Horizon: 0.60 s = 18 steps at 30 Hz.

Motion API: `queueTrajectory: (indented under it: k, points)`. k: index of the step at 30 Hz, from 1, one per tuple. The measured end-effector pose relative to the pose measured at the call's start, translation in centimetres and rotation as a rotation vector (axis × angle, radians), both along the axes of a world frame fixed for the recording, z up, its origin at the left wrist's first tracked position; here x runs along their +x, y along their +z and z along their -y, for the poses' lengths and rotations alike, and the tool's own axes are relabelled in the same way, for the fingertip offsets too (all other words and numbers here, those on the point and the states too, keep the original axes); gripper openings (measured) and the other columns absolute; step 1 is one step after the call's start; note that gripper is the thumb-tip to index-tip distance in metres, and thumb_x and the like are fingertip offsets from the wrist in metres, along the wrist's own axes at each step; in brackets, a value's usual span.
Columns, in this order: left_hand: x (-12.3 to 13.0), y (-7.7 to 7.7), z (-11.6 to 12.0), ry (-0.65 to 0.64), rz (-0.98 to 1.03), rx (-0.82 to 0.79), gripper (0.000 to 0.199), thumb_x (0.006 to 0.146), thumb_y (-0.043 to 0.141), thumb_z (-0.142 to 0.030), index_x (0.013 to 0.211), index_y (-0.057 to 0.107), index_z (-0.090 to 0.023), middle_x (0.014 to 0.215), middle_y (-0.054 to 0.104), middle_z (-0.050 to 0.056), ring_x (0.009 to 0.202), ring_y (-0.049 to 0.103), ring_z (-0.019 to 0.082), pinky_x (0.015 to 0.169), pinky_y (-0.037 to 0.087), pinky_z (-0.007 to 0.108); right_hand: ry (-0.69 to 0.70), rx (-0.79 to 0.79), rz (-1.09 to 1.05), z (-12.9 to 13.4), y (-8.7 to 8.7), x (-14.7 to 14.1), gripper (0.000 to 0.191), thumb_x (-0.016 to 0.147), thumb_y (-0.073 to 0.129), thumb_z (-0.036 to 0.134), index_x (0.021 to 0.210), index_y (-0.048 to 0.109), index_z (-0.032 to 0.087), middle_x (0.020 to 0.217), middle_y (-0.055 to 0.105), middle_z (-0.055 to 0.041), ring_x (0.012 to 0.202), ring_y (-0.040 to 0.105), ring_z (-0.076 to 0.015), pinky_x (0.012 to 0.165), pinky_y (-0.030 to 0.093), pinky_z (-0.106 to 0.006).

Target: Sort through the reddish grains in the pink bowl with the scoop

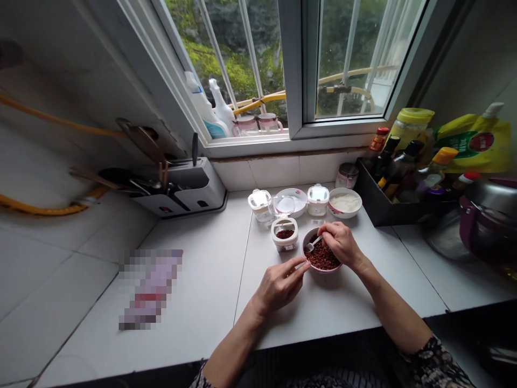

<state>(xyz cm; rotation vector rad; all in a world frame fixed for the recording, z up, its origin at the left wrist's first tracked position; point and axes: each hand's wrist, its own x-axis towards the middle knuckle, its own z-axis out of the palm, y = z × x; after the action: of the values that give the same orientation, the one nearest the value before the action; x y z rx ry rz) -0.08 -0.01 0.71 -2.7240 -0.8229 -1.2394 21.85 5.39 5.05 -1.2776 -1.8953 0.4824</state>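
Note:
My right hand (340,243) pinches the handle of a small white spoon (311,246), its scoop over the dark red-brown dried grains, which look like peppercorns, in a pinkish bowl (325,271). The fingers of my left hand (283,283) are stretched out, their tips at the near left rim of that bowl. Just left of the bowl is a small clear jar (285,245) with a white top, partly filled with similar dark red grains. My right fingers hide part of the spoon's handle and the bowl's right side.
Behind stand two white-lidded jars (260,203) (318,199), a white bowl (301,198) and a bowl of white grains (344,214). A black box (382,211) of bottles and a metal pot (490,202) are right. A knife holder (204,191) and a blurred packet (151,288) are left.

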Motion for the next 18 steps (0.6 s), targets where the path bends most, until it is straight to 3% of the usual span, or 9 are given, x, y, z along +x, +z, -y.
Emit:
queueTrajectory:
  k: [6, 18]
  points:
    - [-0.05, -0.17, 0.02, 0.001, 0.001, 0.000, 0.043, 0.095, 0.047, -0.011, 0.137, 0.053, -0.020, 0.112, 0.070, 0.013, 0.092, 0.072, 0.017, 0.073, 0.061, 0.025, -0.038, -0.033, -0.094, -0.03, 0.37, 0.15, 0.023, 0.080, 0.045, 0.018, 0.069, 0.064, 0.022, 0.052, 0.061, 0.0019, 0.060, 0.058, -0.0173, 0.075, 0.045, -0.031]
    - [-0.03, -0.11, -0.05, -0.001, -0.002, 0.003, 0.041, 0.096, 0.047, -0.011, 0.136, 0.054, -0.019, 0.111, 0.071, 0.013, 0.091, 0.072, 0.017, 0.072, 0.061, 0.025, -0.039, -0.227, -0.371, 0.05, 0.56, 0.21, 0.016, 0.075, 0.047, 0.024, 0.070, 0.062, 0.020, 0.049, 0.058, 0.0035, 0.048, 0.052, -0.0130, 0.054, 0.043, -0.025]
